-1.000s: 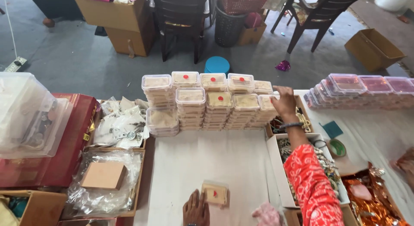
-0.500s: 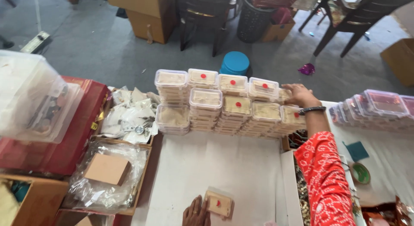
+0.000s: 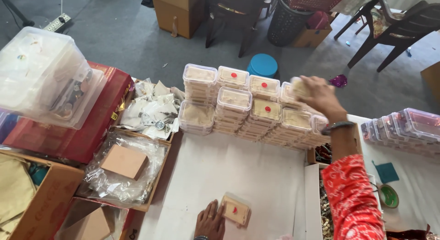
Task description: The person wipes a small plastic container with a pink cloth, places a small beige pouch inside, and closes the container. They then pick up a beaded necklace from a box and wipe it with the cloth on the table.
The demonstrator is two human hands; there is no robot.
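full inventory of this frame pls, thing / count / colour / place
stacked lidded boxes: many, clear with cream contents, some with red dots, back of table
single lidded box: 1, clear, red dot, near table edge, under left hand
table: 1, white top, centre
row of flat lidded boxes: several, clear with pinkish rims, far right
large storage tub: 1, clear, far left on red box
red box: 1, left
brown card box in plastic wrap: 1, lower left
blue stool: 1, floor behind stacks
dark chairs: 2, floor at back
tape roll: 1, green, right
left hand: 1, bottom centre, touching single box
right hand: 1, red patterned sleeve, blurred, at right end of stacks
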